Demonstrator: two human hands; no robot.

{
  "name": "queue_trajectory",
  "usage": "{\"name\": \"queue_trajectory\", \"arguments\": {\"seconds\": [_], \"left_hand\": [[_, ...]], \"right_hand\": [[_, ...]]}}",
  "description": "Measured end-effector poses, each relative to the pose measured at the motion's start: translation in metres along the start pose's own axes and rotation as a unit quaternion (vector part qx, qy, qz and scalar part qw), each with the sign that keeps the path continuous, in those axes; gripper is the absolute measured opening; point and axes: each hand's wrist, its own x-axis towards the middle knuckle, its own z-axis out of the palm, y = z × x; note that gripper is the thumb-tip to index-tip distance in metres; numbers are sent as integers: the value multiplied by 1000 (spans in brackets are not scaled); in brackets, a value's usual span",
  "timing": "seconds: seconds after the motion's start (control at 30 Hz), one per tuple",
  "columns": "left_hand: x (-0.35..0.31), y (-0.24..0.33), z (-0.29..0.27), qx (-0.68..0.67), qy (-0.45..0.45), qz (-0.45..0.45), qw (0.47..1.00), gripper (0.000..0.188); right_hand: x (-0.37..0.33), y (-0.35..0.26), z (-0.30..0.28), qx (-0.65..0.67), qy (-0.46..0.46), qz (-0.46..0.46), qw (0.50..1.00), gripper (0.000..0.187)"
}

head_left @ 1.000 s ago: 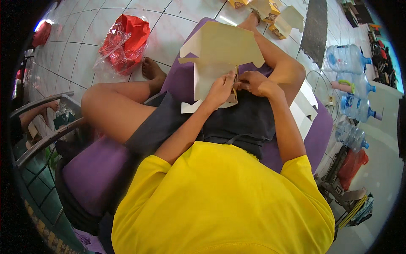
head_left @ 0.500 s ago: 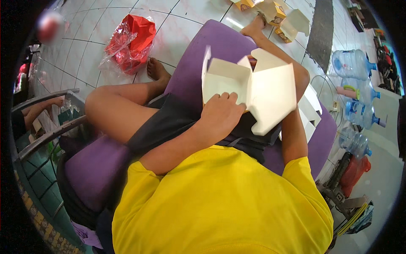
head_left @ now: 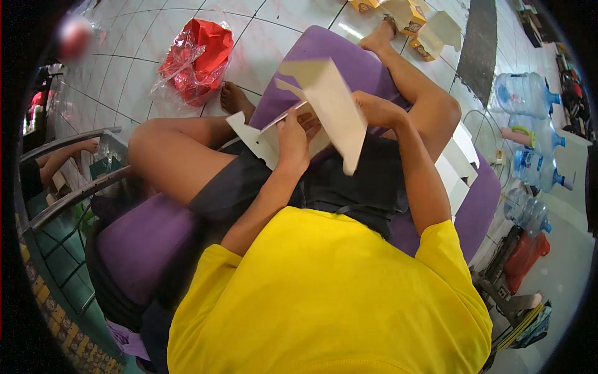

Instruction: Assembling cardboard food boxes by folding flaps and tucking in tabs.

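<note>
An open cardboard box (head_left: 339, 103), pale on its inside, is tilted over my lap with its lid and flaps sticking out. My left hand (head_left: 295, 136) grips a wall of it, fingers curled at the inner side. On the box's right side, my right hand (head_left: 377, 111) holds on with bent fingers; the fingertips are partly hidden behind the raised lid. Beneath the box are my dark shorts (head_left: 355, 181) and the purple cushioned seat (head_left: 314, 50).
Flat white cardboard (head_left: 458, 165) lies by my right leg. Open yellow boxes (head_left: 430, 42) stand on the tiles near my right foot. A red bag in clear plastic (head_left: 198, 59) lies ahead left. Large water bottles (head_left: 523, 95) line the right; a metal frame (head_left: 78, 177) stands left.
The box has turned and tilted, moving a little left. My left hand has shifted left and up onto its wall. My right hand, hidden before, now shows at its right side.
</note>
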Motion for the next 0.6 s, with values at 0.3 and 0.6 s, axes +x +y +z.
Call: {"name": "queue_trajectory", "arguments": {"seconds": [0.3,0.6], "left_hand": [[-11,-16,1,42,-7,-28,999,26],[5,0,4,44,12,112,993,26]], "right_hand": [[47,-7,6,296,140,21,945,42],[12,8,12,182,169,44,968,46]]}}
